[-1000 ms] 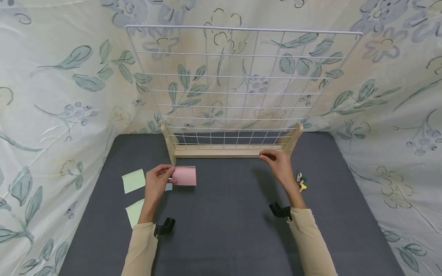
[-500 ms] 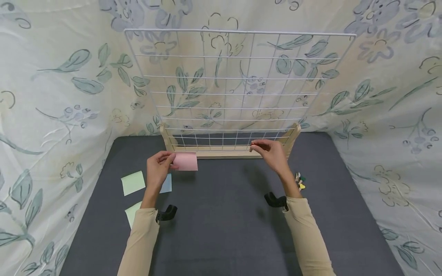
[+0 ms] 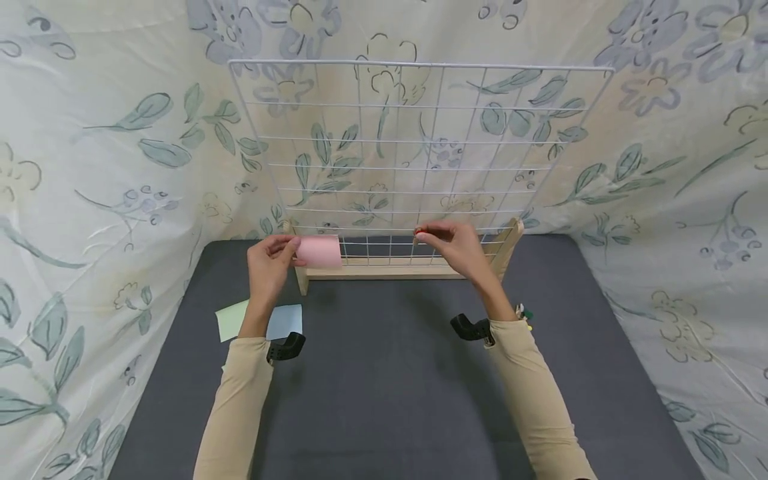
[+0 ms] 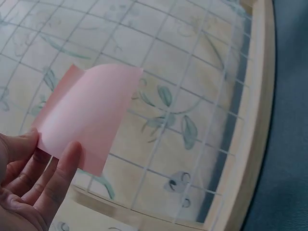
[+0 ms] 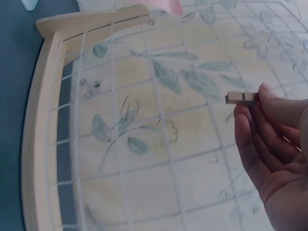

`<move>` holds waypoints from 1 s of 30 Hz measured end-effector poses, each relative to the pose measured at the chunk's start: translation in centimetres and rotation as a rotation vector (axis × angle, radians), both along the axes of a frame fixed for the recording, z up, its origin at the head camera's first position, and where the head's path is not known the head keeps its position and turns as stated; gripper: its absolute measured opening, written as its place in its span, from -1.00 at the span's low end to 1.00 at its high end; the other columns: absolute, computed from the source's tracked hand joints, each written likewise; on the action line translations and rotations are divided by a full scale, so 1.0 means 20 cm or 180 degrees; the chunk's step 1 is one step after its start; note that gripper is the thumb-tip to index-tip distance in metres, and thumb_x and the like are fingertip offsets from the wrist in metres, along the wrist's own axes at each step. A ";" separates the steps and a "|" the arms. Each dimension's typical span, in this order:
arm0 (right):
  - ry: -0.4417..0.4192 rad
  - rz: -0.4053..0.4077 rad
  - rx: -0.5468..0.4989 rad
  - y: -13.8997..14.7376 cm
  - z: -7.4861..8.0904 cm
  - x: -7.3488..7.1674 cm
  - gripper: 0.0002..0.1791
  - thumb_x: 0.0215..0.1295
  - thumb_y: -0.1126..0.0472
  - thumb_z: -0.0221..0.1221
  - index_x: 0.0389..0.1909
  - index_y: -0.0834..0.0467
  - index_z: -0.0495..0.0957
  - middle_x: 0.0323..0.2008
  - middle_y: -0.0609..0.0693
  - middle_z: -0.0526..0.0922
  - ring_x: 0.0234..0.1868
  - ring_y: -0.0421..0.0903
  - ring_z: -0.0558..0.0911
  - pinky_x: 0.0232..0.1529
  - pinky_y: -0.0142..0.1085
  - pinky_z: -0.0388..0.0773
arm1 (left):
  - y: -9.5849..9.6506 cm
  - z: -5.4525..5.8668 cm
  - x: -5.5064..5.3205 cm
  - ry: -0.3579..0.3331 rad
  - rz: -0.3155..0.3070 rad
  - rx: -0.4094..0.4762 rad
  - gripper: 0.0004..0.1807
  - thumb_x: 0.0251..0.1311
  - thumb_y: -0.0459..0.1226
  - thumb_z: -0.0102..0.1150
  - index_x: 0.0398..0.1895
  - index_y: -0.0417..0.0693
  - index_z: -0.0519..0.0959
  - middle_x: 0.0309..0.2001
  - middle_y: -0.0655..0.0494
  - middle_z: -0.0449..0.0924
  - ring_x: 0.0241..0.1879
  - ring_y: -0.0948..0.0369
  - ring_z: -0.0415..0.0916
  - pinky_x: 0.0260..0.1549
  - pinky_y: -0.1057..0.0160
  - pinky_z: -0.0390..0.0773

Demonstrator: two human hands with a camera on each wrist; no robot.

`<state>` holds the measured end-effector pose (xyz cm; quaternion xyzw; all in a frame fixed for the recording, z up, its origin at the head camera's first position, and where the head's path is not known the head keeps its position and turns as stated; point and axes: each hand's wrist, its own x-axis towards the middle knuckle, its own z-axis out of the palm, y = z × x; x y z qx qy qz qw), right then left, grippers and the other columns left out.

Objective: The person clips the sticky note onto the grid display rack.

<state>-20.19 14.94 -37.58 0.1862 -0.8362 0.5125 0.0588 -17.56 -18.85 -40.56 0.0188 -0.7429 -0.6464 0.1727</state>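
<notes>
A pink sheet of note paper [image 3: 319, 251] is pinched by its left edge between thumb and fingers of my left hand [image 3: 268, 267]. In the left wrist view the pink paper [image 4: 91, 113] bows slightly, in front of the white wire grid [image 4: 180, 86]. My right hand [image 3: 459, 248] pinches a small wooden clothespin [image 5: 236, 98] with a bit of red on it; its wooden end points away from the fingertips. Both hands are at the lower part of the grid [image 3: 396, 192], which stands upright in a wooden base [image 3: 384, 272].
On the dark table [image 3: 384, 387], a light green note [image 3: 231, 321] and a blue note [image 3: 285, 321] lie near the left forearm. Several small clothespins [image 3: 523, 312] lie beside the right forearm, partly covered by it. Floral fabric [image 3: 120, 200] hangs behind and at the sides.
Both hands have moved forward to the grid, the left raising the pink paper and the right also shifting left with the clothespin. More of the blue note shows.
</notes>
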 end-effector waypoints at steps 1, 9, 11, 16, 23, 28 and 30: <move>0.0030 -0.0007 0.0013 -0.01 0.01 -0.01 -0.73 0.31 0.14 0.29 -0.07 0.20 0.70 -0.15 0.10 0.73 -0.13 -0.01 0.69 -0.07 -0.17 0.66 | 0.00 0.01 0.00 0.0008 0.0006 0.0036 -0.74 0.31 -0.36 0.21 -0.10 -0.47 0.59 -0.24 -0.28 0.63 -0.49 0.31 0.65 -0.44 0.29 0.73; 0.0272 0.0005 0.0100 -0.14 0.15 -0.06 -0.74 0.30 0.15 0.29 -0.07 0.19 0.71 -0.18 0.09 0.74 -0.13 -0.05 0.70 -0.07 -0.15 0.65 | -0.01 0.15 -0.03 0.0087 0.0081 0.0117 -0.70 0.28 -0.35 0.24 -0.07 -0.47 0.59 -0.31 -0.03 0.63 -0.47 0.34 0.64 -0.42 0.36 0.72; 0.0361 0.0028 0.0136 -0.17 0.19 -0.08 -0.75 0.30 0.17 0.29 -0.08 0.21 0.71 -0.18 0.09 0.75 -0.13 -0.05 0.71 -0.07 -0.16 0.65 | -0.01 0.17 -0.04 0.0118 0.0060 0.0116 -0.70 0.29 -0.34 0.23 -0.06 -0.47 0.58 -0.32 0.00 0.62 -0.46 0.35 0.64 -0.41 0.37 0.72; 0.0657 0.0079 0.0119 -0.21 0.29 -0.10 -0.79 0.26 0.26 0.31 -0.13 0.28 0.72 -0.22 0.14 0.75 -0.19 -0.01 0.73 -0.08 -0.18 0.68 | 0.00 0.24 -0.07 0.0153 0.0011 0.0162 -0.70 0.30 -0.32 0.23 -0.07 -0.45 0.58 -0.32 0.04 0.62 -0.43 0.32 0.65 -0.39 0.36 0.72; 0.0676 0.0067 0.0155 -0.28 0.42 -0.13 -0.80 0.25 0.26 0.32 -0.16 0.27 0.73 -0.27 0.11 0.76 -0.23 -0.05 0.74 -0.16 -0.27 0.66 | 0.01 0.38 -0.12 0.0369 -0.0025 0.0253 -0.75 0.27 -0.35 0.24 -0.11 -0.42 0.61 -0.31 0.01 0.63 -0.42 0.28 0.66 -0.41 0.39 0.71; 0.0789 0.0037 0.0124 -0.33 0.52 -0.16 -0.80 0.24 0.24 0.33 -0.16 0.26 0.74 -0.26 0.11 0.76 -0.22 -0.07 0.74 -0.18 -0.35 0.64 | 0.03 0.50 -0.17 0.0613 0.0013 0.0180 -0.77 0.26 -0.36 0.25 -0.14 -0.41 0.63 -0.29 -0.08 0.66 -0.47 0.29 0.66 -0.46 0.40 0.70; 0.0821 0.0012 0.0084 -0.35 0.55 -0.16 -0.80 0.23 0.25 0.34 -0.17 0.26 0.74 -0.26 0.10 0.76 -0.23 -0.08 0.75 -0.20 -0.38 0.64 | 0.04 0.55 -0.18 0.0654 0.0025 0.0214 -0.78 0.25 -0.35 0.26 -0.16 -0.39 0.64 -0.29 -0.09 0.66 -0.48 0.29 0.66 -0.47 0.41 0.70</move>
